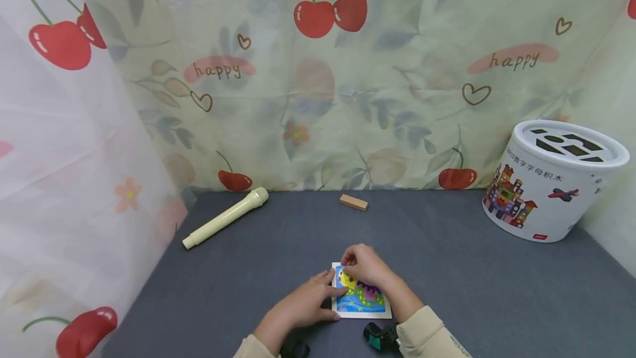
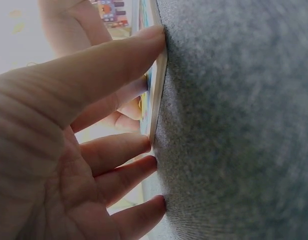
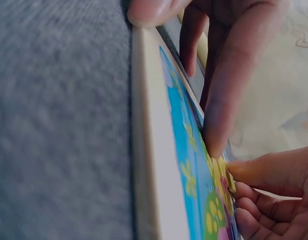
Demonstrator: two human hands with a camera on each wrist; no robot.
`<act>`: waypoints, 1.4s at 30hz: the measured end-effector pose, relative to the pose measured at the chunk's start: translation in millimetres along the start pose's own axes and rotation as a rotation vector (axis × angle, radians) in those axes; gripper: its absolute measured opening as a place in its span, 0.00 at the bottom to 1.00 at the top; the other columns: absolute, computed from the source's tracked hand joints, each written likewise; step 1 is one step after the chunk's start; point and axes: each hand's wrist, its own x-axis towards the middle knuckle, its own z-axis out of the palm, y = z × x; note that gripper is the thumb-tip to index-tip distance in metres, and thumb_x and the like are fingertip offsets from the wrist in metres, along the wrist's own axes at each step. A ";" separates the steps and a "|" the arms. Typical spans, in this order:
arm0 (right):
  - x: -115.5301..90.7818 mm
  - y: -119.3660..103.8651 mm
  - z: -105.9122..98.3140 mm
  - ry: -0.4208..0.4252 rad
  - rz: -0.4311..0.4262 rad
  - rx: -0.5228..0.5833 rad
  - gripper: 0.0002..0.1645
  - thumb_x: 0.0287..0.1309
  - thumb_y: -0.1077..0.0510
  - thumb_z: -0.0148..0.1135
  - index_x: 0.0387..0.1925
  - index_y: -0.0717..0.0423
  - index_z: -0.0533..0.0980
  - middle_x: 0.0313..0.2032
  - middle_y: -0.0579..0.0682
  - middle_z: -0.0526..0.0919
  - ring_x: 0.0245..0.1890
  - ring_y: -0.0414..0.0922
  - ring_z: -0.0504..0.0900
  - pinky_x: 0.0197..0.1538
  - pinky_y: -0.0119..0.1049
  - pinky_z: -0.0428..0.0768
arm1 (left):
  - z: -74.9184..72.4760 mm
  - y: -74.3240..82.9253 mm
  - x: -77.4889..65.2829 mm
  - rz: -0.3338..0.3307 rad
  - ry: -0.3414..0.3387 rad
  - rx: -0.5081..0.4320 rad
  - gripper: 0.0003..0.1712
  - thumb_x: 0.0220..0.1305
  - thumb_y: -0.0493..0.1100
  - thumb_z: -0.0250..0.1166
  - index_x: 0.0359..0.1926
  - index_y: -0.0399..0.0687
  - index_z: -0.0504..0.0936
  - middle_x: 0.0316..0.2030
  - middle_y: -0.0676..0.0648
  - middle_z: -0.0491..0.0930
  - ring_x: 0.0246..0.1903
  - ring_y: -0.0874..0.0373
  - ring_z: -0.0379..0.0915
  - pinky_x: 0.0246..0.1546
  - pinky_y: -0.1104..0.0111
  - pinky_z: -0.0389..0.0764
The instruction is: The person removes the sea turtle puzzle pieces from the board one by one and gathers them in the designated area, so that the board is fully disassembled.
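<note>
A small picture puzzle board (image 1: pixel 362 315) with a pale wooden frame lies flat on the dark table; its picture shows a yellow and purple creature on blue. My left hand (image 1: pixel 310 300) rests at the board's left side, thumb at the near corner and one finger pressing on the picture. The other fingers of that hand reach the table beside the frame in the left wrist view. At the picture's far left, my right hand (image 1: pixel 367 265) pinches a yellow puzzle piece (image 3: pixel 231 184) between thumb and curled fingers. Its underside is hidden.
A cream microphone-shaped stick (image 1: pixel 226 218) lies at the back left, and a small wooden block (image 1: pixel 354 202) at the back middle. On the right stands a white bucket (image 1: pixel 546 192) with a slotted lid. A black and teal device (image 1: pixel 375 337) sits by my right sleeve.
</note>
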 end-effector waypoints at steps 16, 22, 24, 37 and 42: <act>2.3 10.1 -3.3 -0.001 0.039 0.057 0.03 0.53 0.64 0.63 0.25 0.58 0.78 0.23 0.47 0.75 0.25 0.40 0.72 0.30 0.32 0.71 | -0.4 2.5 -0.9 -0.023 -0.011 0.000 0.29 0.56 0.53 0.66 0.60 0.63 0.73 0.70 0.42 0.56 0.70 0.47 0.52 0.64 0.49 0.61; 3.8 16.3 -7.5 -0.046 0.014 0.160 0.03 0.54 0.65 0.62 0.27 0.62 0.78 0.23 0.48 0.77 0.23 0.39 0.73 0.28 0.30 0.73 | 0.0 2.6 -1.5 -0.014 -0.008 -0.007 0.29 0.56 0.53 0.66 0.61 0.61 0.73 0.70 0.42 0.56 0.70 0.47 0.51 0.65 0.49 0.60; 4.0 18.4 -9.1 -0.066 0.014 0.200 0.03 0.54 0.65 0.62 0.28 0.63 0.78 0.23 0.48 0.77 0.23 0.39 0.74 0.28 0.30 0.74 | 0.3 2.1 -1.2 -0.011 -0.005 -0.004 0.29 0.56 0.53 0.66 0.61 0.61 0.73 0.70 0.42 0.56 0.70 0.47 0.51 0.65 0.49 0.60; 2.6 32.6 -31.4 -0.103 0.043 0.352 0.10 0.56 0.61 0.62 0.34 0.67 0.79 0.26 0.51 0.83 0.26 0.40 0.80 0.33 0.36 0.80 | 0.0 4.0 1.1 -0.042 -0.005 -0.007 0.30 0.55 0.54 0.67 0.60 0.64 0.73 0.70 0.42 0.57 0.69 0.45 0.52 0.63 0.48 0.62; 0.0 41.1 -43.6 -0.078 0.056 0.339 0.11 0.57 0.60 0.62 0.34 0.67 0.79 0.26 0.50 0.82 0.26 0.40 0.78 0.34 0.35 0.80 | -0.1 4.5 0.0 -0.043 0.002 -0.003 0.30 0.55 0.53 0.67 0.61 0.63 0.73 0.70 0.41 0.56 0.69 0.45 0.52 0.63 0.49 0.62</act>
